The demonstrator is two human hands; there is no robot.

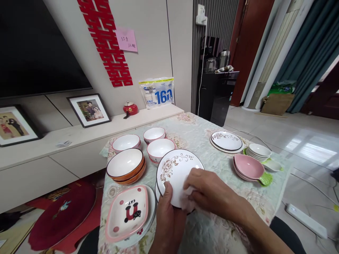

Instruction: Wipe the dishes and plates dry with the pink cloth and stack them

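Observation:
A white plate [176, 176] with a dark rim and brown flowers is tilted up in front of me. My left hand [169, 208] grips its lower left edge, thumb on the face. Pressed on the plate's right part is a thin white tissue [189, 199], bunched under the curled fingers of my right hand [202, 187] and slightly blurred. Another dark-rimmed edge peeks out beneath the plate, mostly hidden. To the left lies a pink-rimmed square cat dish [128, 211] on top of round plates.
Orange bowls [125, 165] and pink-rimmed bowls [160, 148] stand at the table's left. Flowered plates [227, 140], small white bowls [258, 151] and pink dishes [249, 165] sit at the right. A tissue pack [157, 92] and red jar [130, 107] rest on the cabinet behind.

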